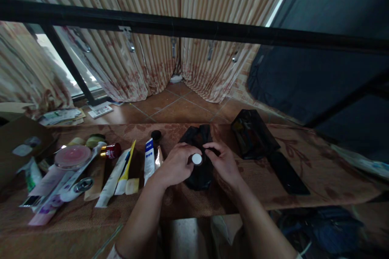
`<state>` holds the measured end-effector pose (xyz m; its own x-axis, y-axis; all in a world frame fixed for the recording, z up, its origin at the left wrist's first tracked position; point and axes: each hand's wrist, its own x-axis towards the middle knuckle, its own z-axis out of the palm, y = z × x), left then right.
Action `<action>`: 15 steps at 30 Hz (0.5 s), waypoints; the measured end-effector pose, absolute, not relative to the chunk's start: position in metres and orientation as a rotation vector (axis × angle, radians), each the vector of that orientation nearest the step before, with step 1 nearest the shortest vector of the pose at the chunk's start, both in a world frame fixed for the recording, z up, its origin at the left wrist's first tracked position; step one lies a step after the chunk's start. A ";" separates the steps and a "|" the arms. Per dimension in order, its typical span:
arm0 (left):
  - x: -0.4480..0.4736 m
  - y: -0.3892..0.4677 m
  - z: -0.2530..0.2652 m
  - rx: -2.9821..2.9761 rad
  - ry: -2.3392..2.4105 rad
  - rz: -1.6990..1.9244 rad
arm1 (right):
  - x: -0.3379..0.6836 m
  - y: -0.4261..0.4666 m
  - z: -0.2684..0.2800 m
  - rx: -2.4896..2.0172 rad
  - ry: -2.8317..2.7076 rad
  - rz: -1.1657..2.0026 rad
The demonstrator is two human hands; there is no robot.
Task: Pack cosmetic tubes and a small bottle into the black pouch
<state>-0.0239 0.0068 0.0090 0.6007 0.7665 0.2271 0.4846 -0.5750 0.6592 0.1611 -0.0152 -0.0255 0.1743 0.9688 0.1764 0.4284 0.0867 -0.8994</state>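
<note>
A: What is the biggest thing here?

B: The long table [304, 162] with a brown patterned cloth. Behind it hang striped curtains [158, 48], and a black bar [194, 28] crosses the whole view.

A: And on the table?

B: At the right lies a dark flat pouch [253, 133]. In the middle lies a black bag [199, 170], and both hands are on it. At the left there is a row of tubes [115, 176], a pink round lid [73, 156] and a small red bottle [112, 151].

A: What do the hands do?

B: The left hand [174, 164] is closed around a small item with a white round cap [197, 159]; only the cap shows, the body is hidden by the fingers. The right hand [223, 162] has its fingertips pinched on the black bag, just beside the cap.

A: Which step is this, in your opinion?

B: I think the capped item is held at the mouth of the bag, while the right hand keeps the bag open. If it goes in or comes out, I cannot tell.

A: What does the next move need?

B: I judge the right hand must keep the soft edge steady, and the left must keep a firm hold, because the item is small and the bag gives no support.
</note>
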 end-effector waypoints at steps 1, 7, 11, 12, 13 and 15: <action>-0.024 0.007 0.009 2.299 0.977 0.663 | 0.162 -0.015 -0.026 -1.503 -1.409 0.715; -0.022 0.007 0.007 2.298 0.988 0.723 | 0.163 -0.014 -0.027 -1.491 -1.398 0.736; -0.019 0.009 0.003 2.224 1.039 0.841 | 0.162 -0.015 -0.026 -1.490 -1.400 0.736; -0.019 0.009 0.003 2.212 1.034 0.858 | 0.162 -0.015 -0.025 -1.488 -1.406 0.738; -0.018 0.008 0.003 2.201 1.026 0.873 | 0.162 -0.015 -0.025 -1.485 -1.406 0.740; -0.018 0.008 0.005 2.176 1.024 0.919 | 0.162 -0.016 -0.025 -1.477 -1.397 0.748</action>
